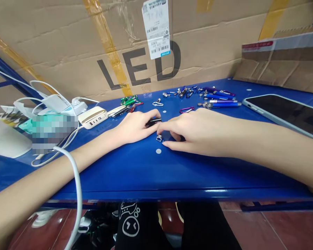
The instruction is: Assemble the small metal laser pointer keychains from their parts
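Observation:
My left hand point(137, 126) rests on the blue table point(146, 173) with its fingers closed round a small black tube point(153, 122). Facing it, my right hand point(195, 133) lies with fingers curled and pinched together close to the tube's end. A small silver cap point(159, 138) sits on the table just below my right fingertips. Whether the right fingers hold anything is hidden. A tiny white disc point(158, 151) lies in front of both hands.
Blue and purple pen-like tubes point(219, 99), silver parts point(177, 93) and a purple carabiner point(187, 110) lie behind. Green pens point(129, 101), a white power bank point(93, 117) with cables sit left. A tablet point(287, 113) lies right. Cardboard boxes point(135, 45) wall the back.

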A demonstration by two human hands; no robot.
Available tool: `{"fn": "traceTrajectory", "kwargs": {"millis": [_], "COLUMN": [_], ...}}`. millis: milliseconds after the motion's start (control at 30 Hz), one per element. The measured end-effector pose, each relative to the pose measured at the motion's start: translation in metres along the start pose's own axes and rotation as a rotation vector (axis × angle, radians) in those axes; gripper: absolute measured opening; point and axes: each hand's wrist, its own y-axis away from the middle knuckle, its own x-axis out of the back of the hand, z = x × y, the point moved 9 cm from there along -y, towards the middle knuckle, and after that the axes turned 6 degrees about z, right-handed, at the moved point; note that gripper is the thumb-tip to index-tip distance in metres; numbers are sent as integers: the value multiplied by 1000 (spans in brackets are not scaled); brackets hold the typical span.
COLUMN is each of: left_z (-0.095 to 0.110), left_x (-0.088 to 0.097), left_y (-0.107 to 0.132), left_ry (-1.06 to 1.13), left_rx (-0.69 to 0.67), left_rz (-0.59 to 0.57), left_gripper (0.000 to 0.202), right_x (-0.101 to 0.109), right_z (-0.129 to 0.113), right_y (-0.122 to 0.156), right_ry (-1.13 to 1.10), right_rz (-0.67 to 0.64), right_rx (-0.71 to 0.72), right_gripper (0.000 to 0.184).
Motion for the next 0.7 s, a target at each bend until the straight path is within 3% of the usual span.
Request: {"fn": "traceTrajectory", "kwargs": {"millis": [167,367,700], "left_z": [0,0,-2], "left_x": [0,0,-1], "left_y": [0,-1,-1], "left_ry": [8,53,19], "left_rx": [-1,14,4], "left_rz": [23,25,7], "left_gripper": [32,34,35], "right_x": [-1,0,-1], "right_z": [-5,-12,1], "right_y": [3,1,-7], "right_ry": [1,-20,-53], "right_rz": [-14,88,56], "right_rx": [55,120,21], "right_gripper": [28,30,30]}}
